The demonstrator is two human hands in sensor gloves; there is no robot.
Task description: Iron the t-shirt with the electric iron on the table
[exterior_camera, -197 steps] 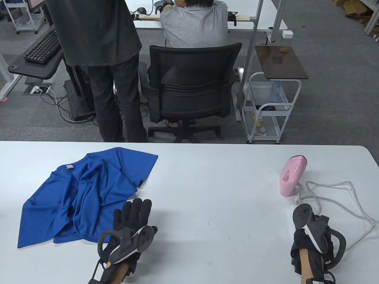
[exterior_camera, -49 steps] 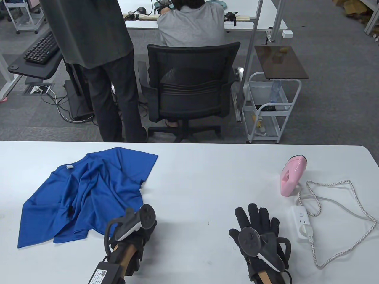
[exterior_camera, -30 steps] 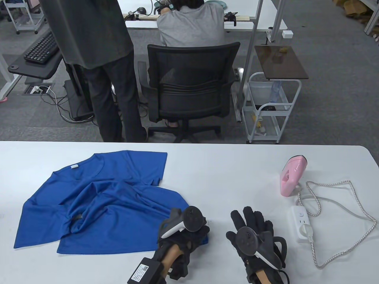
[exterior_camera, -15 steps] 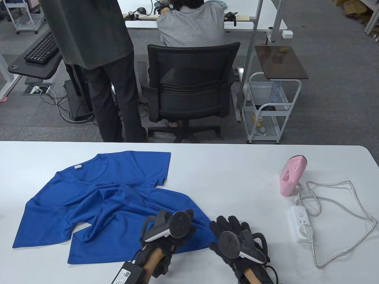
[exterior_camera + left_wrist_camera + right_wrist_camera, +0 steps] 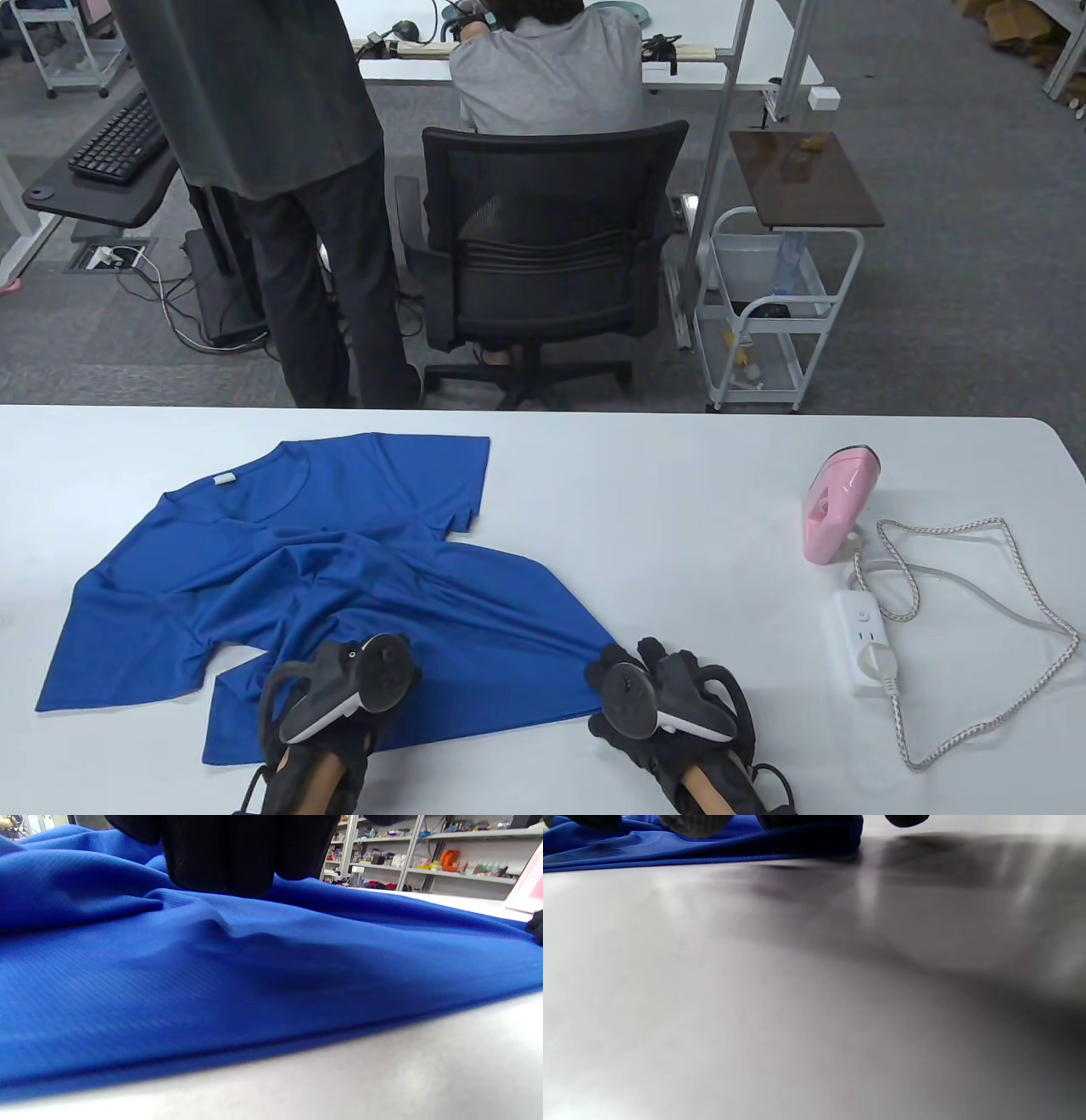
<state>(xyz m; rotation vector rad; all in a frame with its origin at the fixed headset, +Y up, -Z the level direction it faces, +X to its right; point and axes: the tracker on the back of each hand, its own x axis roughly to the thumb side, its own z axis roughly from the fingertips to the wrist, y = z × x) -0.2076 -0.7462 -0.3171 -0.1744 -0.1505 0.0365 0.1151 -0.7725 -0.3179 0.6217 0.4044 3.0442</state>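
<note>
1. T-shirt [image 5: 339, 577]: blue, spread on the left half of the white table [image 5: 645, 501], collar toward the far edge, folds across the middle, hem at the near edge.
2. Left hand [image 5: 339, 705]: on the hem area near the table's front edge. In the left wrist view, gloved fingers [image 5: 220, 861] come down onto bunched blue cloth; whether they pinch it or only press it cannot be told.
3. Right hand [image 5: 653, 705]: at the shirt's right hem corner. In the right wrist view, fingertips [image 5: 695, 823] sit on the blue edge; grip cannot be told.
4. Iron [image 5: 836, 505]: pink, standing on the right side of the table, well apart from both hands.
5. Power strip [image 5: 865, 645]: white, near the iron, with a braided cord [image 5: 1018, 586] looped beside it.
</note>
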